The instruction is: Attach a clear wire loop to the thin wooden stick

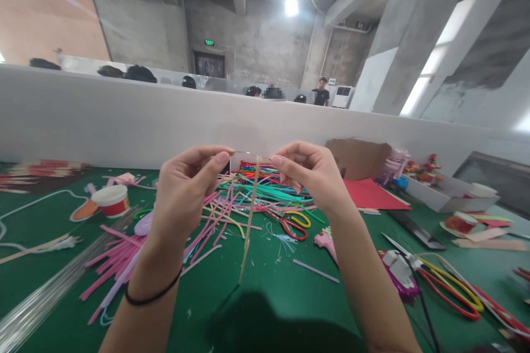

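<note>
At the left, one end of a fine wire [247,153] is pinched between the thumb and forefinger of the left hand [182,190]; below the wire, over the tabletop's middle, a slender wooden stick [252,207] is seen slightly tilted, its top meeting the wire just beside the right hand [315,176], by whose thumb and forefinger the other end is gripped; whether the stick is bound there cannot be told. The wire is judged light, springy and easily kinked — best taken near its ends; the stick, light and stiff, could be snapped, and is best taken near its top.

On the green tabletop [199,298], clear rods [62,278] are laid from the near left corner; a paper cup [111,202] is set toward the left edge; scissors [285,218] are left behind the stick; a purple power strip [408,288] is placed toward the right edge. The far edge is closed off by a white partition [165,127]; beyond it — bare concrete walls [141,22], lit by a ceiling lamp [291,6].
</note>
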Tool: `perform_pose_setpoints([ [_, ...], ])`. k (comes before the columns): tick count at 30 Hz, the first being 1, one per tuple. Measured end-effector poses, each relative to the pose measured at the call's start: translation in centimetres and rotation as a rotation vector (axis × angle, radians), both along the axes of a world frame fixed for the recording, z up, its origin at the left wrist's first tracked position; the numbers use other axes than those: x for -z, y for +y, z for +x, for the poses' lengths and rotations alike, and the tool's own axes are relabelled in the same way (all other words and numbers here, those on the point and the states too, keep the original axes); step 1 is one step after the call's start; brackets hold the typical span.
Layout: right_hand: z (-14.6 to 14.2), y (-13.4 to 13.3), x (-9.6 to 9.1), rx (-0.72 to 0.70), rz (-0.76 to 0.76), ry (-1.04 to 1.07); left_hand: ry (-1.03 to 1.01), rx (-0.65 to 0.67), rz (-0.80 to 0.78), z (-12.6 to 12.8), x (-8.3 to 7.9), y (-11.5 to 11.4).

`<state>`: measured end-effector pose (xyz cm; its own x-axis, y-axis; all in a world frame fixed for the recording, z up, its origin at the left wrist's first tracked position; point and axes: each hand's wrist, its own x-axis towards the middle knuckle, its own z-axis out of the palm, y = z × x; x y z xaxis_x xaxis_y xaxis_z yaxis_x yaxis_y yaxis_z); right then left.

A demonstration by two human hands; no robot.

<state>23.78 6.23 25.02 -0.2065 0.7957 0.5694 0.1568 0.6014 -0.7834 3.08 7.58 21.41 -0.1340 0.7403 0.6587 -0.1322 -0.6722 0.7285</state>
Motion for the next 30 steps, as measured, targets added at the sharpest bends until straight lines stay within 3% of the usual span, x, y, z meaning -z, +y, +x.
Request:
perform_pose_setpoints([
  [30, -0.2, 0.01, 0.0, 0.001, 0.01, -0.035, -0.08, 0.023, -0.013, 0.25, -0.32, -0.28],
])
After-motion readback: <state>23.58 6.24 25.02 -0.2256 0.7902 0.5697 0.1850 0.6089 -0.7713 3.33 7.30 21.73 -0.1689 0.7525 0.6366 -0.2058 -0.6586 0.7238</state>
